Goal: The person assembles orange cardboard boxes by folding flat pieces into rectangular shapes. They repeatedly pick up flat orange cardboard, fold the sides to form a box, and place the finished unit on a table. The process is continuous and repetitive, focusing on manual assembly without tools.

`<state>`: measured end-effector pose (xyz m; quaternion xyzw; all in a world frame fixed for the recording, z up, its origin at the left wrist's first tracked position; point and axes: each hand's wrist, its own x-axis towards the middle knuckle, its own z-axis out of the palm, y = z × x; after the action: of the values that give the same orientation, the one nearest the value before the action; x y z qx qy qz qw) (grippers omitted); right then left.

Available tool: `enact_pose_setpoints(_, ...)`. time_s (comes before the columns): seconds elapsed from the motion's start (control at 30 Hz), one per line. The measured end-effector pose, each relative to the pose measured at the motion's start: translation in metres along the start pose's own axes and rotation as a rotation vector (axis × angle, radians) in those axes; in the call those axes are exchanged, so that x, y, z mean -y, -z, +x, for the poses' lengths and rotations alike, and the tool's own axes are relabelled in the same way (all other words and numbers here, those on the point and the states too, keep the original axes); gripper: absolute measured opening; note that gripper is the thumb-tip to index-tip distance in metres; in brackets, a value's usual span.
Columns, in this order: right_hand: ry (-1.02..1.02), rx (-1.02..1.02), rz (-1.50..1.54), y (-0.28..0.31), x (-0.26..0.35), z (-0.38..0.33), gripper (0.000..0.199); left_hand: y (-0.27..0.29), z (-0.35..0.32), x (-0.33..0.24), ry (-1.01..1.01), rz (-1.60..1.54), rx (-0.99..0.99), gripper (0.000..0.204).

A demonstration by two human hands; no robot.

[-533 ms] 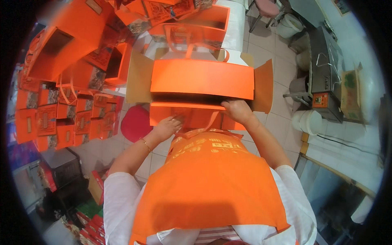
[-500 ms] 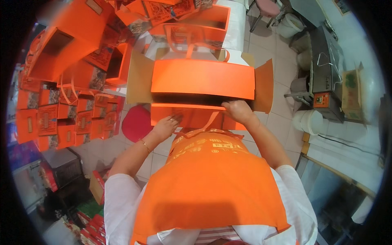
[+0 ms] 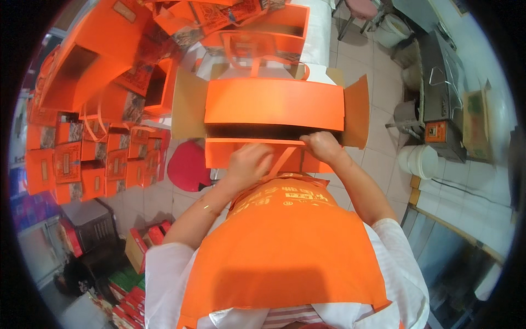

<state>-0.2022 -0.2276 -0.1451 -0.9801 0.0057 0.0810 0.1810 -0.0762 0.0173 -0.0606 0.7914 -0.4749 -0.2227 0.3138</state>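
In front of me an orange gift box (image 3: 274,101) stands with a dark gap along its near side. My right hand (image 3: 323,148) pinches the upper edge of the box's near panel (image 3: 219,145) close to its right end. My left hand (image 3: 249,164) is curled in front of that panel, left of an orange ribbon handle (image 3: 285,159) that slants down toward my apron. Motion blurs the left fingers, and what they may hold is hidden. Brown cardboard flaps (image 3: 357,112) of a carton spread out on both sides of the box.
Stacked orange gift boxes (image 3: 93,159) fill the left side, with more open ones (image 3: 279,27) beyond. A red round stool seat (image 3: 189,166) is at the left below the carton. White buckets (image 3: 419,162) and a dark metal cabinet (image 3: 441,98) line the right wall.
My left hand has moved right and lifted off the left part of the near panel, its fingers now curled. My right hand keeps its pinch on the panel's edge.
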Motion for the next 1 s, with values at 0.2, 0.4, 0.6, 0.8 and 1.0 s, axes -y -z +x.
enact_pose_setpoints(0.2, 0.055, -0.068, 0.039, 0.007, 0.000, 0.001, 0.025, -0.073, 0.071, 0.017, -0.156, 0.393, 0.054, 0.012)
enact_pose_setpoints(0.4, -0.179, 0.120, -0.187, 0.003, -0.014, -0.012, 0.017, -0.058, 0.068, 0.033, -0.175, 0.544, 0.097, 0.007)
enact_pose_setpoints(0.6, -0.091, -0.075, -0.002, -0.001, -0.020, -0.019, 0.011, -0.002, 0.038, 0.052, 0.083, 0.475, 0.277, 0.015)
enact_pose_setpoints(0.8, 0.051, -0.287, 0.048, 0.008, -0.014, -0.004, 0.010, 0.012, 0.078, 0.024, -0.013, 0.055, 0.088, 0.027)
enact_pose_setpoints(1.0, -0.156, -0.104, 0.255, -0.012, -0.024, -0.005, 0.019, 0.053, 0.106, -0.027, -0.110, -0.408, 0.757, 0.023)
